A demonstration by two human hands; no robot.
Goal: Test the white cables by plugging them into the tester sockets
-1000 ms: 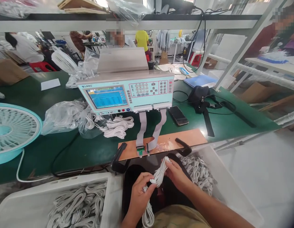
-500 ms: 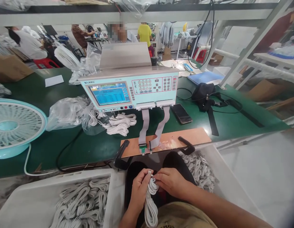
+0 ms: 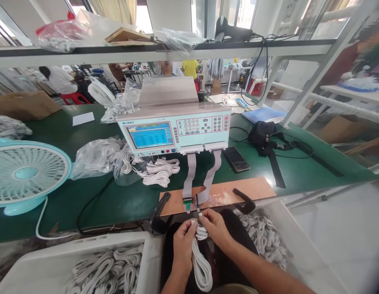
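In the head view, a looped white cable (image 3: 202, 267) is held at the lower centre of the frame, just below the front edge of the green table (image 3: 284, 167). One plug end (image 3: 193, 221) is pinched between the thumb and fingers of the left hand (image 3: 183, 241), and a long loop is hung beneath it. The other plug end (image 3: 200, 215) is gripped by the thumb and fingertips of the right hand (image 3: 218, 228), with shorter loops gathered between the two hands. This second plug is held close to the small connectors at the edge of an orange board (image 3: 256, 188); whether contact is made cannot be told. The board is joined by two grey ribbon cables (image 3: 189, 175) to a tester (image 3: 204, 141) with a lit blue screen at the centre. More white cables are piled in a white bin (image 3: 148, 253) at the lower left and in another bin (image 3: 308, 245) at the lower right. A blue fan (image 3: 25, 173) is seen at the left edge, and a phone (image 3: 236, 158) is laid right of the tester.
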